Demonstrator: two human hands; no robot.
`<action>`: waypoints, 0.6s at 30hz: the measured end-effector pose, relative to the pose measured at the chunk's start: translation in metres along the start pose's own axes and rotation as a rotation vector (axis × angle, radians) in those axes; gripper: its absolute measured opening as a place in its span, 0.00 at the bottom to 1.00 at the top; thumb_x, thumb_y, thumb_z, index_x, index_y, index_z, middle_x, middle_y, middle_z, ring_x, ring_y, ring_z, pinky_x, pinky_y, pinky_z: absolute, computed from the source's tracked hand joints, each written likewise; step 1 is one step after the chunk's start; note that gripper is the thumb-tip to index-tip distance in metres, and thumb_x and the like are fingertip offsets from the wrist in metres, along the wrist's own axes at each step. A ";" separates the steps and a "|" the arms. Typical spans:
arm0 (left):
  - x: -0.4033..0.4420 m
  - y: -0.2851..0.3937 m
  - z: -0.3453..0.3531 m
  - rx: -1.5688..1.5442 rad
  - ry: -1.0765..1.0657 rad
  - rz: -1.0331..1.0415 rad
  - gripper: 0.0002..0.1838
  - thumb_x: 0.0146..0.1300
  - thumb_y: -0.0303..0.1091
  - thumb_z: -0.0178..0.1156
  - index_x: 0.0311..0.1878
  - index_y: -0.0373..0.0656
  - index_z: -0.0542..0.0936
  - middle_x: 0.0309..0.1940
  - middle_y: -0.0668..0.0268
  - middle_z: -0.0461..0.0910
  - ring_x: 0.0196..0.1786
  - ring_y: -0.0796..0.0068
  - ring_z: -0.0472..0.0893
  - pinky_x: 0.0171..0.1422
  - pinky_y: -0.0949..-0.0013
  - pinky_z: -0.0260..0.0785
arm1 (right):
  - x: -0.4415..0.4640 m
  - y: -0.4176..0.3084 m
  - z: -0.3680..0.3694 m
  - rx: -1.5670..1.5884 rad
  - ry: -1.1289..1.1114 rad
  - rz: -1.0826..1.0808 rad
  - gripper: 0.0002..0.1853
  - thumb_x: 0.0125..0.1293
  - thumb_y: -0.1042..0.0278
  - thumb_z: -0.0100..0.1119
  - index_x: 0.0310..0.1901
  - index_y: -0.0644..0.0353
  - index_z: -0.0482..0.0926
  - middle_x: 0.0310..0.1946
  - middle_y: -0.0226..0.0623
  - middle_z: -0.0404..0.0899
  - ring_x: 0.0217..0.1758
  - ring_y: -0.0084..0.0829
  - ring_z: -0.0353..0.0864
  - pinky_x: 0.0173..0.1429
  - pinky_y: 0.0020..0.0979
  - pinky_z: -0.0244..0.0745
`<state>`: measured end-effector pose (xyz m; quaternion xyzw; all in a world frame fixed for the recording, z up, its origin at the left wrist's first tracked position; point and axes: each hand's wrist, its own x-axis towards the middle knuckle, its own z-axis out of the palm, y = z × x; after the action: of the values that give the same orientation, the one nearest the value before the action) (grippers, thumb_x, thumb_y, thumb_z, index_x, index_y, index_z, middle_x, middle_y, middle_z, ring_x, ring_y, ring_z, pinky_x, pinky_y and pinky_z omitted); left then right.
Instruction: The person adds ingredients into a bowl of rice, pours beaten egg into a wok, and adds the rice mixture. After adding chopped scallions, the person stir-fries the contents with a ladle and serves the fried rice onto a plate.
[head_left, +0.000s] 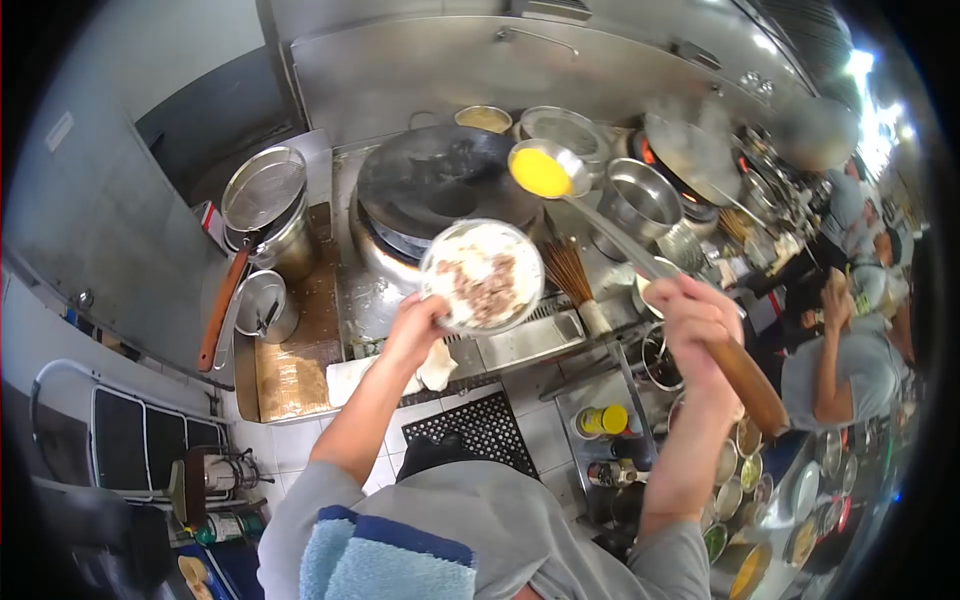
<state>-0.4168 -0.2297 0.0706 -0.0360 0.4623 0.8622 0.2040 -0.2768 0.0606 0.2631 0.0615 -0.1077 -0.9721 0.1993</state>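
I hold one bowl [531, 308] up in front of the wok's near right side, white and brown food [490, 285] in it. My left hand [415, 325] grips it at the near left of the rim, thumb on the edge; the fingers underneath I cannot make out. My right hand [695, 320] is closed around the handle of one ladle [613, 232], the end of its wooden grip sticking out below my fist. The ladle's head, just past the bowl and apart from it, carries one pool of yellow liquid [540, 172].

Beyond the bowl sits one big dark wok [410, 165]. One bamboo brush [568, 270] is just right of the bowl, and farther right come one deep metal pot [645, 190] and a second wok [690, 150], steaming. To my left I count two metal pots, one large [295, 250] and one small [268, 300], with one long-handled strainer [265, 187] over the large one.

Lower down are one yellow-lidded container [603, 420] and one black mat [480, 430]. Off right, at least two other people [840, 370]; I can't count them surely.
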 end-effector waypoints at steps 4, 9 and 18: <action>-0.038 -0.001 -0.084 -0.068 0.252 0.087 0.16 0.51 0.23 0.51 0.46 0.35 0.75 0.36 0.62 0.79 0.36 0.72 0.79 0.39 0.64 0.76 | 0.119 -0.074 -0.045 -0.122 0.112 0.200 0.05 0.69 0.75 0.42 0.36 0.66 0.58 0.16 0.27 0.63 0.14 0.17 0.62 0.15 0.19 0.64; -0.110 -0.011 -0.094 -0.096 0.559 0.187 0.19 0.49 0.22 0.47 0.46 0.34 0.75 0.40 0.59 0.80 0.40 0.67 0.81 0.45 0.61 0.77 | 0.214 -0.119 -0.111 -1.225 0.309 0.051 0.11 0.61 0.77 0.53 0.44 0.57 0.67 0.21 0.26 0.66 0.15 0.15 0.63 0.16 0.20 0.59; -0.164 -0.062 -0.035 -0.289 0.828 0.408 0.22 0.47 0.22 0.46 0.49 0.30 0.71 0.46 0.52 0.77 0.47 0.61 0.80 0.47 0.55 0.77 | 0.228 -0.168 -0.089 -1.741 0.066 -0.143 0.37 0.59 0.77 0.57 0.68 0.65 0.51 0.27 0.30 0.70 0.18 0.19 0.67 0.13 0.24 0.62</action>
<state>-0.2468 -0.2803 0.0427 -0.3129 0.3779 0.8531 -0.1775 -0.5336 0.1038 0.1195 -0.0776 0.6830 -0.7168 0.1169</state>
